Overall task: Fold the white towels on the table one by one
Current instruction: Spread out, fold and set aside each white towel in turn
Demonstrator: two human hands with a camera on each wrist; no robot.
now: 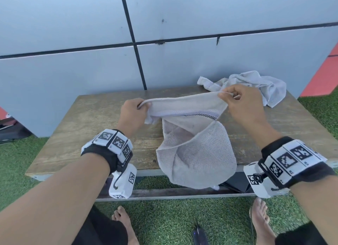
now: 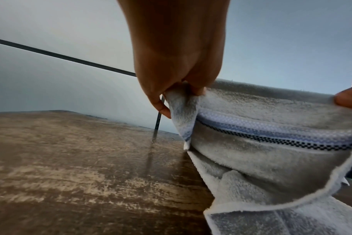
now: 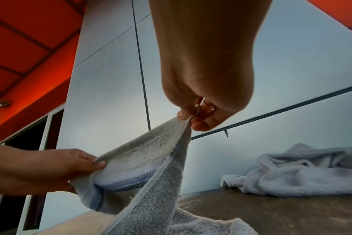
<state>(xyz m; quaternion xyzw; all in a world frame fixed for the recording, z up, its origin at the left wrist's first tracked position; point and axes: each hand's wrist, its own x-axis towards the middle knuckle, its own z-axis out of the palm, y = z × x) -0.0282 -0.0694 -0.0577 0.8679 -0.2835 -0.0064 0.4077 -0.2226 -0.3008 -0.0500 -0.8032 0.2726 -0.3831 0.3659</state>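
I'm pinching the towel (image 1: 193, 149) edge in both grips, left hand (image 1: 132, 114) and right hand (image 1: 239, 105); no fold done yet. Crumpled towel (image 1: 256, 83) waiting far right on bench (image 1: 87, 120).

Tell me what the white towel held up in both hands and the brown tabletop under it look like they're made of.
The held white towel looks like cotton terry: a fuzzy looped pile, limp drape, and a flat woven band with a dark checked stripe. The brown tabletop looks like wood or a wood-look laminate, worn matt, with streaky grain and pale scuffed patches; which one, I cannot tell.
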